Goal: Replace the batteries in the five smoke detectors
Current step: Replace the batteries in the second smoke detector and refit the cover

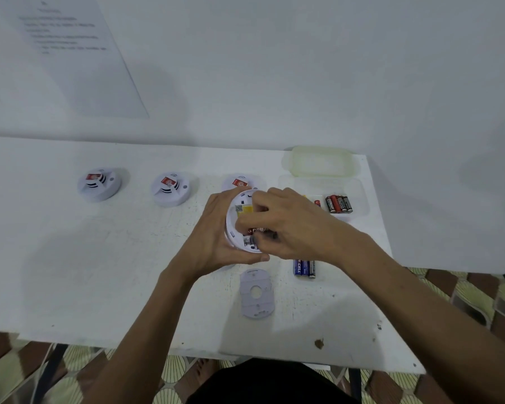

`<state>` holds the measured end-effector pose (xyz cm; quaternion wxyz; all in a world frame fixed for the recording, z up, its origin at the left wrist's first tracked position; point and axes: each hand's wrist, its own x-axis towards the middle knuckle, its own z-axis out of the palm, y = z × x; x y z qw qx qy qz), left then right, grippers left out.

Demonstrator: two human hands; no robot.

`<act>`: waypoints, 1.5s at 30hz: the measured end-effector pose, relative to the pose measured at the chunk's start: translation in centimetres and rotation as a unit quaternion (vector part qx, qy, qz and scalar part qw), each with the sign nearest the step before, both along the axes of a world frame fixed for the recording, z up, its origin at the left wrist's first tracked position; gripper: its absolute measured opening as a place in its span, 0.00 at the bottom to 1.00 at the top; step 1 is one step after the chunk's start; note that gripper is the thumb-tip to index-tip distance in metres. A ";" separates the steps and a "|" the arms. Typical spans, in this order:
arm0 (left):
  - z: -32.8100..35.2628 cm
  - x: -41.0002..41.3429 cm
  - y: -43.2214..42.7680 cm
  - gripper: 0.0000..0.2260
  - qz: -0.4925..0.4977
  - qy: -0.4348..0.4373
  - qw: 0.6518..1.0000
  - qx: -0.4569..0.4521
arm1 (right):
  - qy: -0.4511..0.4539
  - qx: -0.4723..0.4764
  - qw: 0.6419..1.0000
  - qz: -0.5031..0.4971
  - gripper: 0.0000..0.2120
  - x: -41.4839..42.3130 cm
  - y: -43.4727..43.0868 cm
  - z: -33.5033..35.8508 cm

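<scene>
My left hand (209, 237) grips a white smoke detector (236, 225) turned back-side up above the table, its yellow label and battery bay showing. My right hand (286, 225) reaches over the bay, its fingers curled on a red-and-black battery (257, 230) lying in the bay. The detector's grey back plate (256, 293) lies flat on the table just below my hands. Blue batteries (304, 267) lie beside my right wrist. Three more white detectors stand in a row: one at the left (99, 184), one at the middle (171, 188), one partly hidden behind my hands (239, 182).
A clear plastic tray (359, 196) at the right holds several red-and-black batteries (338, 203). Its cloudy lid (321, 162) lies behind it. A printed sheet (70, 53) hangs on the wall at upper left. The table's front edge (187, 349) runs just above my lap.
</scene>
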<state>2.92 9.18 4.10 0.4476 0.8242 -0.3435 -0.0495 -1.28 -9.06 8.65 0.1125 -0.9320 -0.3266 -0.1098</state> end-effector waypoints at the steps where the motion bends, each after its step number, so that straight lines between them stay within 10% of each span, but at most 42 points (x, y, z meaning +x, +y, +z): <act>1: -0.3 -0.2 -0.2 0.38 -0.017 0.006 1.000 -0.008 | 0.007 -0.009 1.000 0.008 0.09 0.1 0.0 0.1; 5: -1.2 0.1 -0.4 0.50 -0.006 0.089 0.996 0.008 | 0.033 -0.026 0.998 0.042 0.08 0.7 0.1 0.7; 12: 0.1 -0.3 0.1 0.35 -0.001 0.031 1.000 0.003 | 0.062 0.005 0.997 0.042 0.05 0.8 -0.3 0.8; 28: 0.1 -0.6 -0.6 0.41 -0.040 0.097 0.994 -0.029 | 0.066 -0.031 0.996 0.060 0.10 0.3 -1.2 0.8; 37: -0.7 0.3 -0.9 0.37 -0.016 0.026 0.999 -0.021 | 0.085 0.160 0.983 -0.003 0.04 -0.7 -2.0 1.1; 45: -1.6 0.7 -1.1 0.45 0.026 -0.001 1.000 -0.008 | 0.175 0.421 0.867 -0.203 0.08 -4.7 -6.3 -0.8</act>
